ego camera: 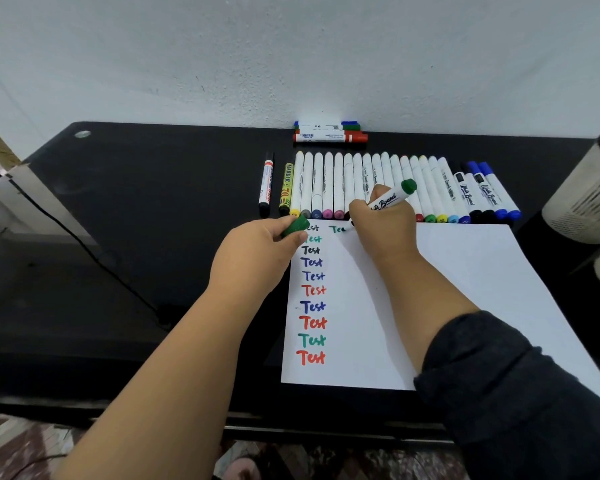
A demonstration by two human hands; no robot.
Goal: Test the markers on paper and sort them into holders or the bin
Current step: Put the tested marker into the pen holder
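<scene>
My right hand (383, 223) grips a green whiteboard marker (392, 197), its tip down on the white paper (465, 289) beside a partly written green "Te". My left hand (257, 251) holds the green cap (295, 226) at the paper's top left corner. A column of "Test" words in black, green, blue and red runs down the paper's left side. Behind the paper lies a row of several white markers (329, 185) with coloured ends, plus black and blue whiteboard markers (482, 192) at its right end.
Three markers (329, 131) are stacked against the wall. A red-labelled marker (266, 183) and a yellow one (286, 188) lie left of the row. A white perforated holder (582, 199) stands at the right. A black cable (84, 244) crosses the black desk (153, 188) on the left.
</scene>
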